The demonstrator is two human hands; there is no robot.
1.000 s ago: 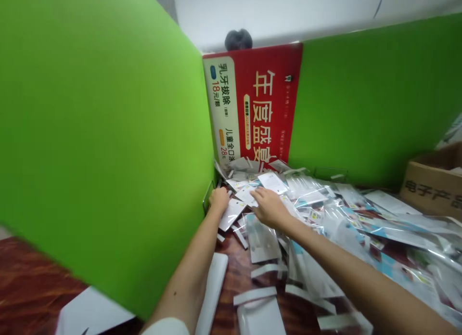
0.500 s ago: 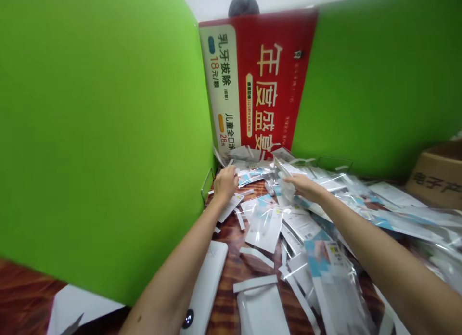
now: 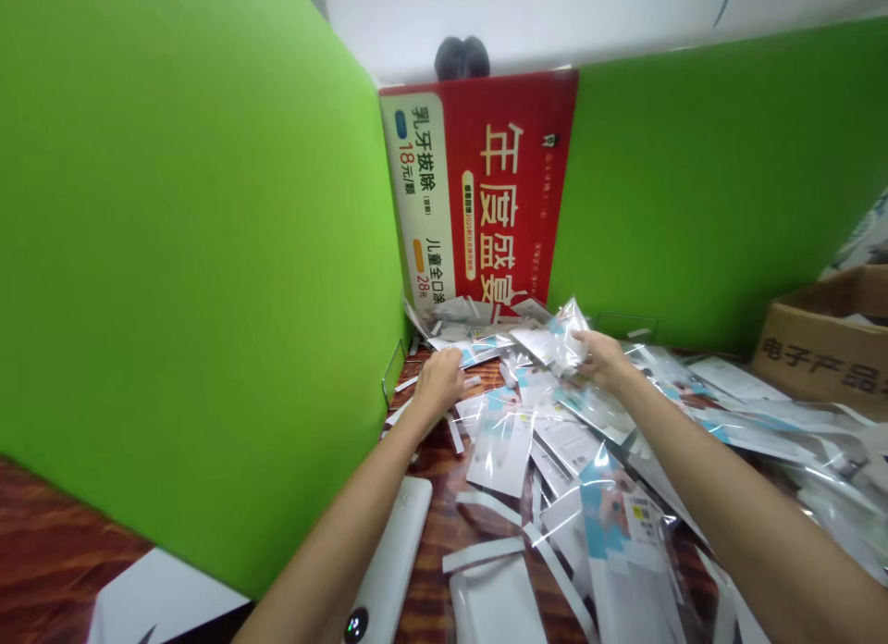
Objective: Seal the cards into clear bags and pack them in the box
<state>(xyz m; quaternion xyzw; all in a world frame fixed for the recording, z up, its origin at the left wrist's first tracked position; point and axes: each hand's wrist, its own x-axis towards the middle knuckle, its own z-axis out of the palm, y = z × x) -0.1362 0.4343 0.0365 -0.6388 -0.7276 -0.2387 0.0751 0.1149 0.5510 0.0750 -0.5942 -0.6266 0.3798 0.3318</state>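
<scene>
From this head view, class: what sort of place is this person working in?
Probably a small packing workstation: green partition boards wall off a wooden table heaped with clear plastic packets, a cardboard box at its side. Both hands are in the heap.

Right hand (image 3: 602,359) lifted a clear packet (image 3: 559,340) clear of the pile (image 3: 624,459); left hand (image 3: 440,385) drew back slightly toward the tabletop (image 3: 444,533).
</scene>
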